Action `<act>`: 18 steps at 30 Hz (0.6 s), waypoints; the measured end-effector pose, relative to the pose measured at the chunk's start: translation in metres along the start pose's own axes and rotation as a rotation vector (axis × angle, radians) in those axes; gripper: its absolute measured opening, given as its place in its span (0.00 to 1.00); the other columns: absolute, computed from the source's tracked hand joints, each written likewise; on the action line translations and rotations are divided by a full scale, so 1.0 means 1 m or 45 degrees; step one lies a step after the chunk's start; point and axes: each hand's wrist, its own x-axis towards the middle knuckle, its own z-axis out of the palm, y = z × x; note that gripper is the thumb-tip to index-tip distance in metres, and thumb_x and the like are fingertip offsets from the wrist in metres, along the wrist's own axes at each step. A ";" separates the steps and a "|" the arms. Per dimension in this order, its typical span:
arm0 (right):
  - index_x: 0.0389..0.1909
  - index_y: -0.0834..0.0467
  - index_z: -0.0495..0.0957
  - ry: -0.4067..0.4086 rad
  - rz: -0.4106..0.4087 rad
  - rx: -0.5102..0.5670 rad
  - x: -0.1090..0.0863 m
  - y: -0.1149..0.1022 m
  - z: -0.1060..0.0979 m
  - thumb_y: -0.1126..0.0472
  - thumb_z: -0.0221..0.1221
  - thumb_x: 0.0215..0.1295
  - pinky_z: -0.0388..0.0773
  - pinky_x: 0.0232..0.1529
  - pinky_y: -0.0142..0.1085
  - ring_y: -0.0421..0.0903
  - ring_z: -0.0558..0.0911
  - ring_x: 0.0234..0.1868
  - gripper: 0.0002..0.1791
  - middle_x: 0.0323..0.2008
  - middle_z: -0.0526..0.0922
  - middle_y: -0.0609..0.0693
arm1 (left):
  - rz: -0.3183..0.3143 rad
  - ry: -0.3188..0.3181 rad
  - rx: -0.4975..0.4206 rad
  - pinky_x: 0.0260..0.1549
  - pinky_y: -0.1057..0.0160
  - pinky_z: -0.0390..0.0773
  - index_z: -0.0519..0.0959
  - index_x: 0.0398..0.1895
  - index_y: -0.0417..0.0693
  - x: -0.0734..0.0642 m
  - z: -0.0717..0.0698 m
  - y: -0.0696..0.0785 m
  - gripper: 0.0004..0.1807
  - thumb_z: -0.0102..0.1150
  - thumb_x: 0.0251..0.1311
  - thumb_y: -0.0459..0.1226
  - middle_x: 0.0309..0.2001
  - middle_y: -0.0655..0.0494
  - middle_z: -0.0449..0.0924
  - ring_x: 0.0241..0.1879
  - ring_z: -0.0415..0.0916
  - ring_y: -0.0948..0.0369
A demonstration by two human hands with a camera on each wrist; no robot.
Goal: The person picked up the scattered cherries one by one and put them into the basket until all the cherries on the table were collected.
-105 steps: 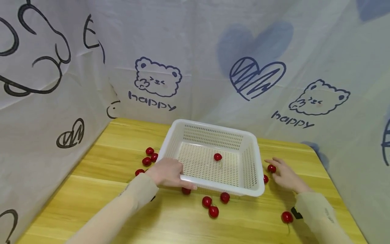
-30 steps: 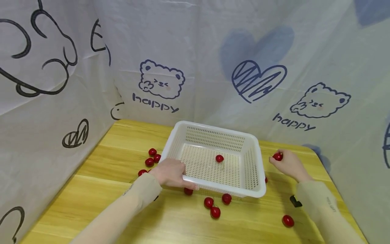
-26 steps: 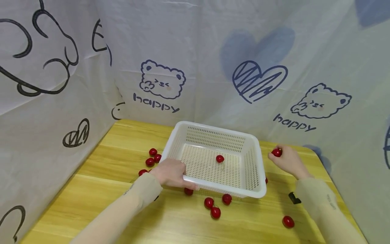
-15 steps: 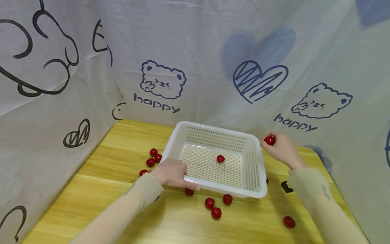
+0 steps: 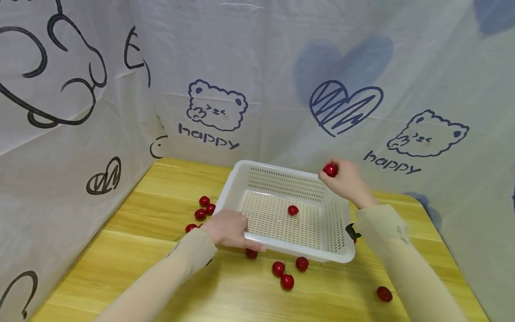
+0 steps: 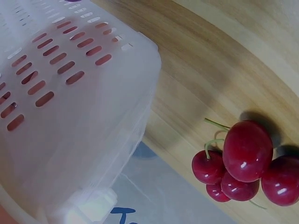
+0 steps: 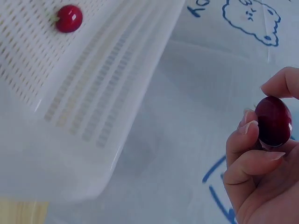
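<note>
A white slatted plastic basket (image 5: 277, 245) stands on the wooden table, with one cherry (image 5: 293, 210) on its floor. My left hand (image 5: 229, 228) grips the basket's near left corner, thumb along the front rim. My right hand (image 5: 347, 181) pinches another cherry (image 5: 331, 170) between thumb and fingers, at the basket's far right corner in the head view. The right wrist view shows that held cherry (image 7: 274, 122) at my curled fingertips, apart from the basket wall. The left wrist view looks on the basket's outer side (image 6: 93, 116), with the left fingers mostly hidden behind it.
Several cherries (image 5: 200, 214) lie left of the basket, and more cherries (image 5: 287, 281) lie in front of it. A lone cherry (image 5: 384, 294) rests at the right, near my right sleeve. A printed cloth (image 5: 273, 80) hangs behind and beside the wooden table (image 5: 132, 259).
My right hand took hold of a cherry right of the basket, lifted it, and moved left to the basket's far right corner. My left hand keeps its grip on the basket.
</note>
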 end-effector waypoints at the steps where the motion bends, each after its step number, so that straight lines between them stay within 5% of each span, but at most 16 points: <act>1: 0.41 0.62 0.77 0.002 -0.013 0.010 0.003 -0.003 0.003 0.56 0.56 0.66 0.74 0.27 0.32 0.49 0.75 0.30 0.12 0.34 0.81 0.59 | -0.003 -0.001 -0.001 0.25 0.66 0.72 0.86 0.42 0.62 0.000 0.000 0.000 0.35 0.60 0.45 0.76 0.22 0.66 0.80 0.21 0.70 0.65; 12: 0.40 0.61 0.79 -0.065 -0.132 0.028 0.031 -0.027 0.046 0.56 0.60 0.63 0.72 0.26 0.31 0.44 0.74 0.26 0.12 0.31 0.81 0.55 | -0.027 0.007 0.014 0.26 0.65 0.73 0.84 0.33 0.60 -0.002 0.000 0.002 0.34 0.59 0.44 0.77 0.21 0.65 0.79 0.21 0.70 0.65; 18: 0.40 0.61 0.78 -0.143 -0.153 0.006 0.037 -0.032 0.072 0.57 0.61 0.62 0.73 0.26 0.30 0.43 0.75 0.26 0.11 0.30 0.81 0.54 | -0.029 0.008 0.020 0.28 0.65 0.74 0.85 0.38 0.60 -0.002 -0.001 0.002 0.35 0.60 0.45 0.76 0.23 0.65 0.81 0.22 0.72 0.65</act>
